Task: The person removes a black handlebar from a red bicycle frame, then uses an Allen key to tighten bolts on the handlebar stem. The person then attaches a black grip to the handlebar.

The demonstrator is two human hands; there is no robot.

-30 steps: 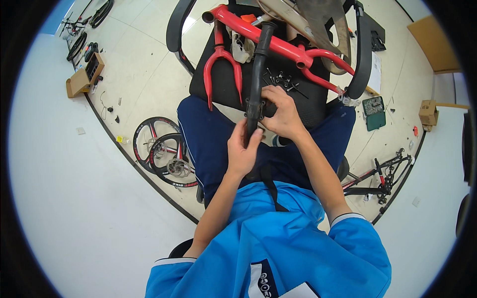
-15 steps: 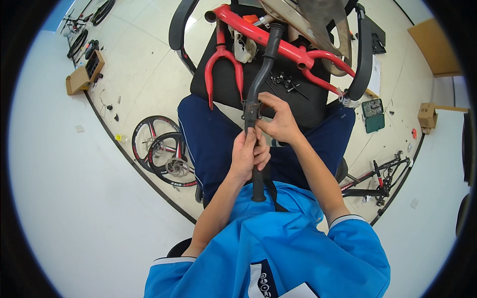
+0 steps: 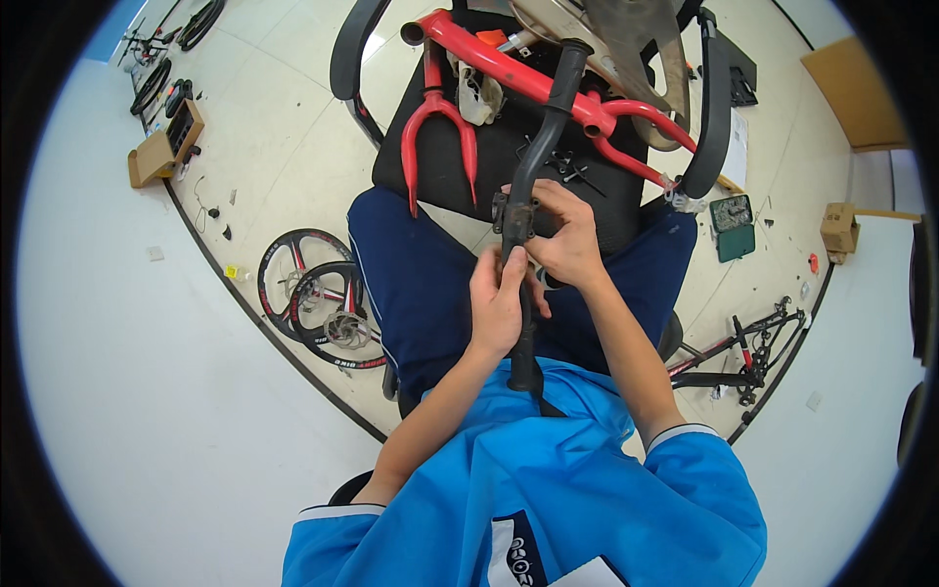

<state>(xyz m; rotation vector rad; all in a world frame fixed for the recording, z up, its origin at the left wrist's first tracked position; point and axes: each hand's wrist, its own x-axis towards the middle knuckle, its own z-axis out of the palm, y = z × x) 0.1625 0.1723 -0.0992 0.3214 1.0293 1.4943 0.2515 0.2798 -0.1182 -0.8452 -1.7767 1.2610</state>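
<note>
Head view, L to R. Two black bike wheels lie on floor, well left of the grip. Left hand clenched round black handlebar, on its lower stretch, bar end running down toward the blue shirt. Right hand just above and right of it, fingers grasping same bar at the small clamp. Bar runs up past the grip, over a red bike frame resting on a black chair. Complete bike lies on floor, well right.
</note>
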